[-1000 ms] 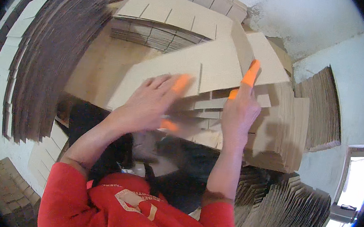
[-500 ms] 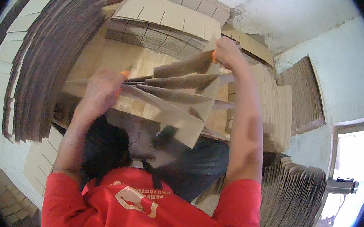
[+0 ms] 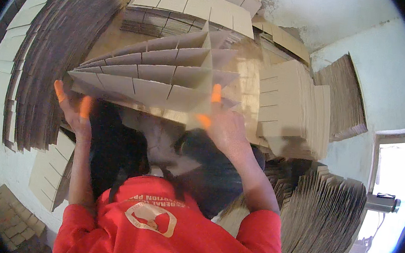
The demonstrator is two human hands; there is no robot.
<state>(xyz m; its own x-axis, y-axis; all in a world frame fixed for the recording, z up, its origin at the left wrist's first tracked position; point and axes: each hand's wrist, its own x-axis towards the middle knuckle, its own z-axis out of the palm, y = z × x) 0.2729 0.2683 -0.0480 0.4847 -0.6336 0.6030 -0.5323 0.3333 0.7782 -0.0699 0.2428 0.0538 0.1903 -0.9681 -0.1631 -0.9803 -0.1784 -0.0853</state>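
Left hand (image 3: 75, 115) spread near the cardboard strips (image 3: 152, 90), right hand (image 3: 229, 132) at the cross strip (image 3: 202, 80), its grip unclear: pressing down evenly likely seats them squarely

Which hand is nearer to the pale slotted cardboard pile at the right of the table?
Right. The right hand is to the left of the pile, at the near right part of the divider grid. The left hand is farther away, by the grid's left end.
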